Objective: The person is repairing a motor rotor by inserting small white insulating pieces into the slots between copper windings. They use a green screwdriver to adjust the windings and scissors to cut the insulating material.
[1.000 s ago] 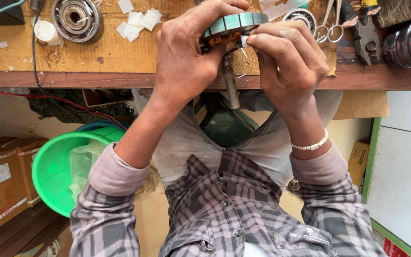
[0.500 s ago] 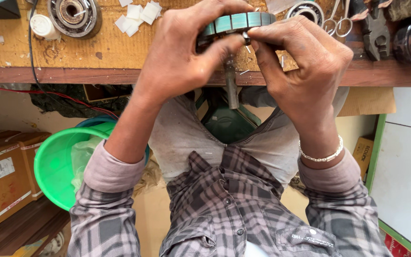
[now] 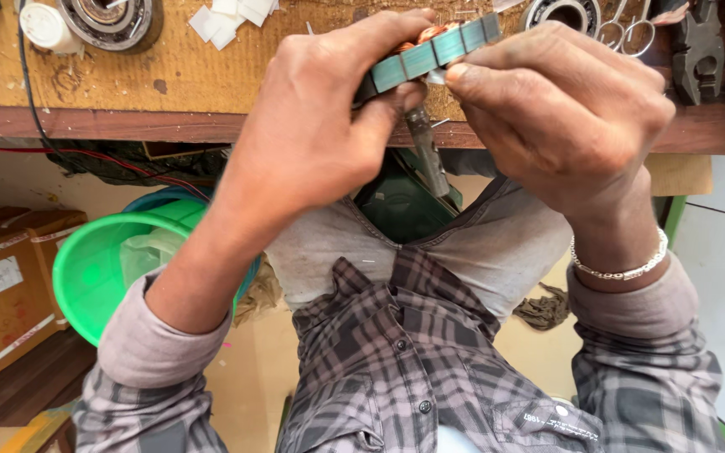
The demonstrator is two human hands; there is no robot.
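2 hands grip 1 round motor stator (image 3: 430,57), its banded rim teal-grey metal, copper windings showing on top. Your left hand (image 3: 312,134) clamps its near edge; your right hand (image 3: 564,109) pinches the rim beside it. A dull metal shaft (image 3: 426,151) hangs below your thumbs, past the rough wooden bench (image 3: 127,92) edge. Since 0.5 s ago, both hands fill more of the view.
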